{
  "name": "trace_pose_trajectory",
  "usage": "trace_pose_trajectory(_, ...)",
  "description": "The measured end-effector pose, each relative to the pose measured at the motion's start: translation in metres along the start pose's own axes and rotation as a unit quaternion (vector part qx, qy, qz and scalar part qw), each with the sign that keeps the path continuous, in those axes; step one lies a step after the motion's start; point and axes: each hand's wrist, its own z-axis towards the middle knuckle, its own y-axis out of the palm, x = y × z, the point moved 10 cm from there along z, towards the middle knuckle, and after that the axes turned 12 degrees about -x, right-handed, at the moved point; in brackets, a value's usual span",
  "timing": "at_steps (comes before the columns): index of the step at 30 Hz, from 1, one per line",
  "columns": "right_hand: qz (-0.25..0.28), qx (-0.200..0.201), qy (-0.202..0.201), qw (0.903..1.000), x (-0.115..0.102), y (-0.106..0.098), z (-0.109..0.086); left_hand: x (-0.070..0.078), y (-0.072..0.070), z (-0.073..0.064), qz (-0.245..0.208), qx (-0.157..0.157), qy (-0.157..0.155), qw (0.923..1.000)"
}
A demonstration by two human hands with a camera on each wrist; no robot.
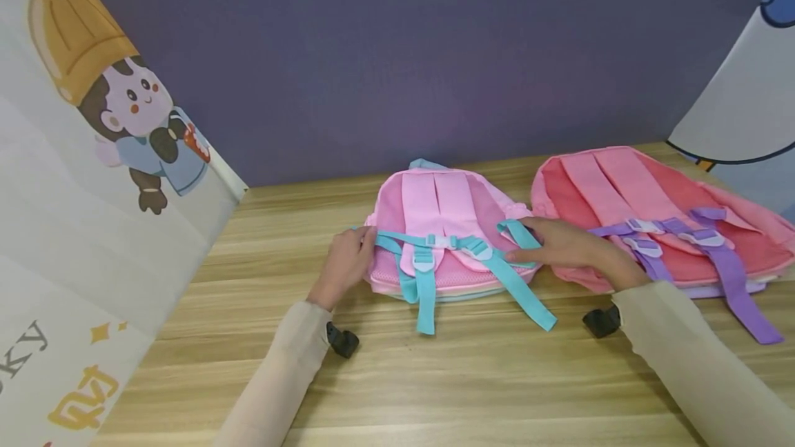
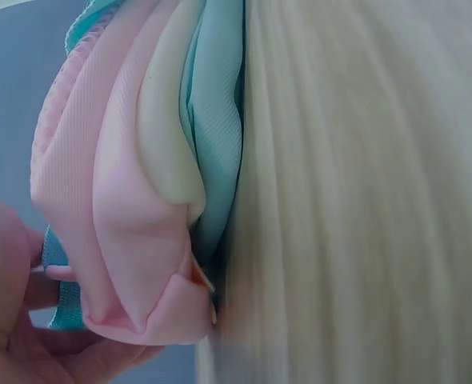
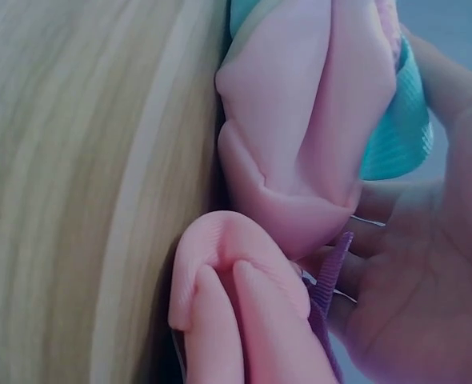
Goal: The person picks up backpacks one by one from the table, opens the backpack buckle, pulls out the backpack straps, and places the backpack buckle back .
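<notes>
A small pink backpack lies on the wooden table with its shoulder straps up and its teal webbing loose in front. My left hand grips its left side, close to where the teal strap meets the edge; in the left wrist view the fingers bend round the pink side. My right hand is at the other side, its thumb over the mesh back by a teal loop. In the right wrist view the fingers reach loosely along the pink side, their tips hidden behind the two bags.
A larger coral-pink backpack with purple straps lies just right of the small one, beneath my right wrist. A dark panel stands behind the table. Printed cartoon walls border both sides.
</notes>
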Motion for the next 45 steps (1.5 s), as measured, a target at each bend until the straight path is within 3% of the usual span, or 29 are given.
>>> trace_pose_trajectory(5, 0.001, 0.0, -0.001, 1.0, -0.002, 0.0, -0.001, -0.006, -0.003, 0.001, -0.003, 0.024, -0.035, 0.9991)
trace_pose_trajectory(8, 0.0, 0.002, -0.002, 1.0, -0.002, 0.0, -0.001, -0.005, -0.004, 0.002, 0.011, 0.032, -0.039, 0.9987)
trace_pose_trajectory(21, -0.003, 0.004, 0.004, 1.0, -0.001, -0.005, -0.004, 0.011, -0.003, 0.004, 0.0, 0.053, -0.001, 0.9986)
trace_pose_trajectory(29, 0.008, 0.006, 0.004, 0.9999, -0.011, -0.007, 0.001, 0.018, -0.003, 0.008, 0.045, 0.052, 0.007, 0.9976)
trace_pose_trajectory(37, 0.02, 0.014, -0.028, 0.9993, -0.031, -0.011, 0.011, 0.036, 0.001, 0.01, 0.093, 0.052, 0.042, 0.9934)
trace_pose_trajectory(45, 0.002, 0.03, -0.079, 0.9964, -0.055, -0.014, 0.02, 0.055, 0.014, 0.016, 0.067, 0.018, 0.121, 0.9902)
